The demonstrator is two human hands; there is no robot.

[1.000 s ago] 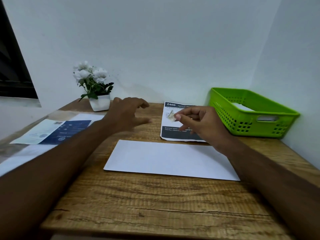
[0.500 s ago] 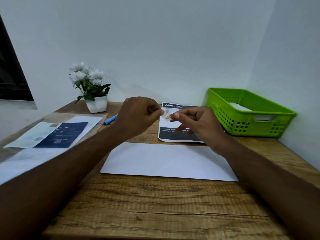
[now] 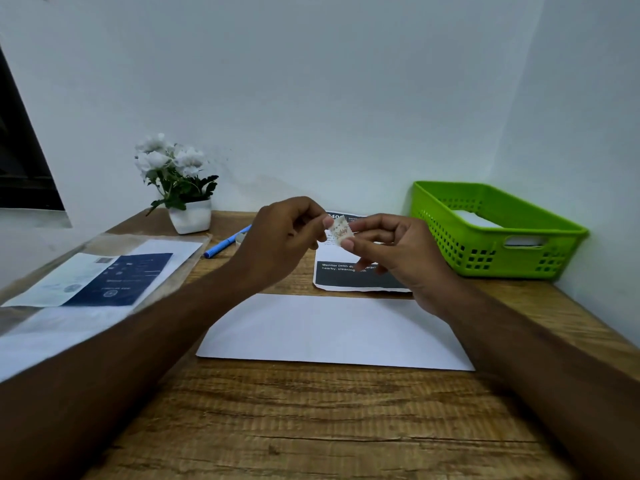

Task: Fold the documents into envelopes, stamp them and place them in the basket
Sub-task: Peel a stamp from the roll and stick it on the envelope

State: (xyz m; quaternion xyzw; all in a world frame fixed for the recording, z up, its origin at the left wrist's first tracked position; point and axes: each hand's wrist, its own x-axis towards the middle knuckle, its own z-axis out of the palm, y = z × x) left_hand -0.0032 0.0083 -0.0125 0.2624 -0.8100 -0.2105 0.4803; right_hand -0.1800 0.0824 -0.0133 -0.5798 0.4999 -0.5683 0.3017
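Note:
A small pale stamp [image 3: 339,231] is held in the air above the desk, pinched from both sides by my left hand [image 3: 282,242] and my right hand [image 3: 398,252]. Below the hands a white envelope [image 3: 332,332] lies flat on the wooden desk [image 3: 311,420]. Behind it lies a printed sheet with a dark band [image 3: 349,278], partly hidden by my right hand. The green basket [image 3: 498,251] stands at the back right with a white envelope inside it [image 3: 474,218].
A stack of printed documents in a clear sleeve [image 3: 100,278] lies on the left. A blue pen [image 3: 225,242] and a white pot of white flowers [image 3: 180,188] are at the back left. Walls close the back and right side.
My left hand came over from the left and now pinches the stamp together with my right hand. Both hands have lifted slightly, and the pen has come into sight.

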